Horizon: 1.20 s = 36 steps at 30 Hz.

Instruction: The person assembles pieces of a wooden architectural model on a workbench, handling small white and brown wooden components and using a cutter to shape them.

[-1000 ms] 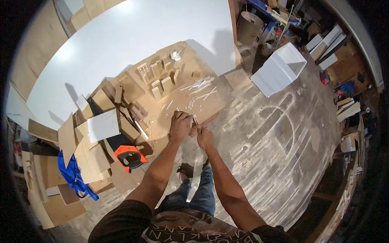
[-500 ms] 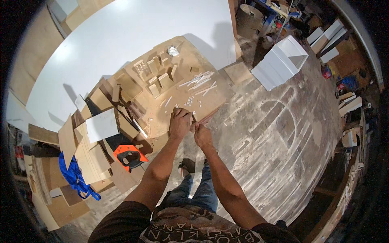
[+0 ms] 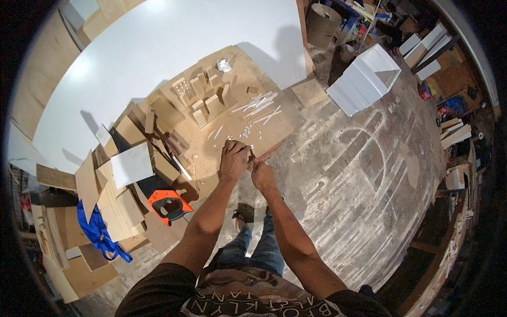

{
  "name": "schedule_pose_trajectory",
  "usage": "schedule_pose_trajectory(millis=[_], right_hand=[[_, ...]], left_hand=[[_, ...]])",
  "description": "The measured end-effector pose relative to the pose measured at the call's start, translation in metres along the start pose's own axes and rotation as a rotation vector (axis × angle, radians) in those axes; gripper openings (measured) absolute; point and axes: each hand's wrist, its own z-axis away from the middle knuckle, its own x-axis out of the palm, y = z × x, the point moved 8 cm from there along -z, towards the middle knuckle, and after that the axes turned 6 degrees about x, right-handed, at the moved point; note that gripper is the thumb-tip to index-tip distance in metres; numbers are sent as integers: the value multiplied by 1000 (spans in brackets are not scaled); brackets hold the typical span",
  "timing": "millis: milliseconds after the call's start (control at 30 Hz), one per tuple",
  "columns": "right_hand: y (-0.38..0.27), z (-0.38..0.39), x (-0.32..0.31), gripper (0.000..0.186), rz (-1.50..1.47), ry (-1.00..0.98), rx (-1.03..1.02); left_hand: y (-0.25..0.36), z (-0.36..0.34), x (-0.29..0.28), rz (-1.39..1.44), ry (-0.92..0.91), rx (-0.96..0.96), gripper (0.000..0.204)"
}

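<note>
My left hand (image 3: 234,161) is closed at the near edge of a wooden work board (image 3: 280,132), its fingers curled down onto the surface. Close beside it, my right hand (image 3: 263,175) is a closed fist just off that edge. Whatever either hand grips is too small or covered to make out. Right past my fingertips lie several small white cut pieces (image 3: 246,131). Farther off is a loose pile of thin white sticks (image 3: 260,108). A model made of small upright wooden blocks (image 3: 214,104) stands at the back of the board.
A handsaw with an orange handle (image 3: 169,206) lies left of my forearm, among stacked wood offcuts (image 3: 117,198) and a white panel (image 3: 132,164). A blue bag (image 3: 97,232) sits lower left. Beyond the board spreads a large white tabletop (image 3: 158,42). A white box (image 3: 364,79) stands on the floor to the right.
The view has shifted very slightly. Both hands stay at the board's near edge, the right one almost in the same place.
</note>
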Motion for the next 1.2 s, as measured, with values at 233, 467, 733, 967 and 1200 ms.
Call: schedule_pose_trajectory(millis=[233,467,733,967,1200], right_hand=[[-4,-5,0,51,90,-94,30],[3,-12,1,55,163,-140,126],[-9,-24,2,57,80,-125,92],[-8,-12,5,58,67,-138,96],[9,-8,-5,52,169,46,19]], left_hand=[[-6,0,6,5,-74,-29,20],[-10,-1,11,-9,-128,-35,27],[-13,-1,10,75,-93,-56,29],[-20,0,11,115,-116,-115,28],[-12,-7,-3,93,28,-106,28]])
